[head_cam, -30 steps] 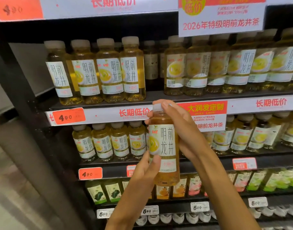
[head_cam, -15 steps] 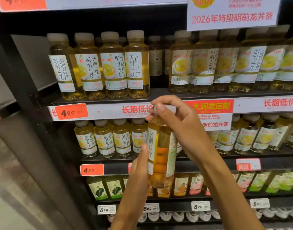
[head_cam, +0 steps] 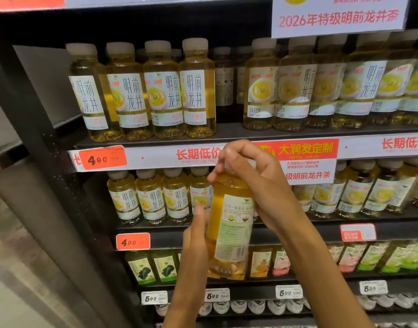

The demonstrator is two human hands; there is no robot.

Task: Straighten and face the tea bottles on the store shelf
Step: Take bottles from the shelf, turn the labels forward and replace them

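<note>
the tea bottle (head_cam: 230,223) is held in front of the second shelf (head_cam: 298,235), pinched at the cap by the right hand (head_cam: 253,183) and gripped low by the left hand (head_cam: 195,242), so, with its back label outward, it could be shelved misfaced.

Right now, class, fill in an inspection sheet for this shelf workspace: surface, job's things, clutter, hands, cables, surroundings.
Surface: dark top shelf, gap in its front row of bottles.
Job's things: held bottle upright, back label toward the camera; top row bottles with front labels out.
Clutter: nothing seen.
Hands: right hand grips the cap; left hand holds the bottle's side.
Cables: nothing seen.
Surroundings: orange price tag, hanging sign, other drinks below.
</note>
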